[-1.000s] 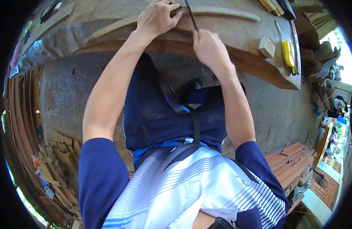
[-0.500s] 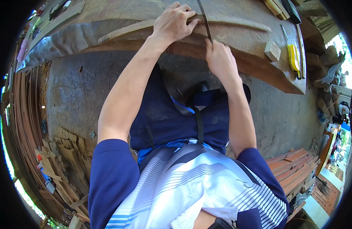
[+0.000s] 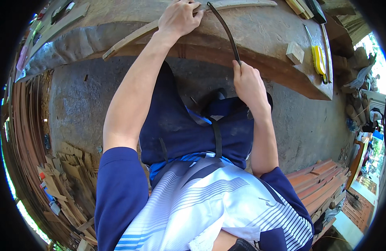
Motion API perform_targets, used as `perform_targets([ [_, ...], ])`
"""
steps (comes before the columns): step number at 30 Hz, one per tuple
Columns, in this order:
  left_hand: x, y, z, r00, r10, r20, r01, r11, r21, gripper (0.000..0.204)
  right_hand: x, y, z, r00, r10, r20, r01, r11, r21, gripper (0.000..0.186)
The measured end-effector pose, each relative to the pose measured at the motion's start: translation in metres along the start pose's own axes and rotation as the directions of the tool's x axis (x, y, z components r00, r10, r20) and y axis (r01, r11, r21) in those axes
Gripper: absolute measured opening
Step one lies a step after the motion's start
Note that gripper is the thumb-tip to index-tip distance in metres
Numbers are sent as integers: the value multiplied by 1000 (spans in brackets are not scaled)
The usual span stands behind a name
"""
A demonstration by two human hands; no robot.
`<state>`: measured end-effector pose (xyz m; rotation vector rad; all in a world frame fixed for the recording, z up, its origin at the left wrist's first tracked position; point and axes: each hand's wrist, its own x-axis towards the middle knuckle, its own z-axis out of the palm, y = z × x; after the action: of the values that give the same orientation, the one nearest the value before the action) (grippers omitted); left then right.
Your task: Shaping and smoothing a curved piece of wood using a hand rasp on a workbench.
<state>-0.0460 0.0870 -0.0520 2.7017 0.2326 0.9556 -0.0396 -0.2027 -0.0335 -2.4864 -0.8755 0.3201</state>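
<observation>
Along the left rim, long reddish-brown wooden planks [image 3: 26, 121] stand in a close row, and just right of them a jumbled pile of pale, rough-sawn wood offcuts [image 3: 69, 180] lies on the grey concrete floor [image 3: 78, 104]. Above, a flat greyish-brown board [image 3: 61, 29] rests on the left part of a broad brown wooden workbench [image 3: 259, 37], which stretches across the top of the view. Further right, a long, thin, gently curved strip of light-brown wood [image 3: 132, 39] lies on the workbench, its left end reaching past the near edge and its right part running under the left hand [image 3: 179, 19]. That hand is laid over the strip with the thumb spread from the fingers; whether the fingers close around the wood I cannot tell. Just beside its thumb is the upper end of a slim, dark, bowed tool [image 3: 230, 35], at the strip; contact there is unclear. The tool slants down to the right hand [image 3: 250, 83], which is clamped on its lower end, well apart from the left. Next comes a small, pale, squared wooden block [image 3: 295, 53], then a bright-yellow brush-like object [image 3: 318, 60] near the workbench's right end. Lower right, reddish boards [image 3: 320, 184] lie stacked.
</observation>
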Motion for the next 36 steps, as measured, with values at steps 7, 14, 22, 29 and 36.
perform_targets([
  [7, -11, -4, 2, 996, -15, 86, 8, 997, 75, 32, 6, 1, -1, 997, -60, 40, 64, 993, -97, 37],
  [14, -11, 8, 1, 997, -15, 81, 11, 999, 49, 30, 39, -11, 23, 995, -84, -47, 82, 996, -37, 39],
  [22, -13, 6, -2, 994, 1, 106, -5, 999, 42, 28, -9, -7, 8, 999, -50, -6, 50, 999, -5, 39],
  [29, -25, 10, 1, 999, 1, 46, -4, 998, 64, 28, 41, -24, 25, 997, -54, -60, 52, 998, -37, 42],
  [36, -16, 3, 3, 997, 3, 74, -7, 999, 42, 29, -28, -2, 6, 999, 35, -17, -36, 999, -41, 35],
])
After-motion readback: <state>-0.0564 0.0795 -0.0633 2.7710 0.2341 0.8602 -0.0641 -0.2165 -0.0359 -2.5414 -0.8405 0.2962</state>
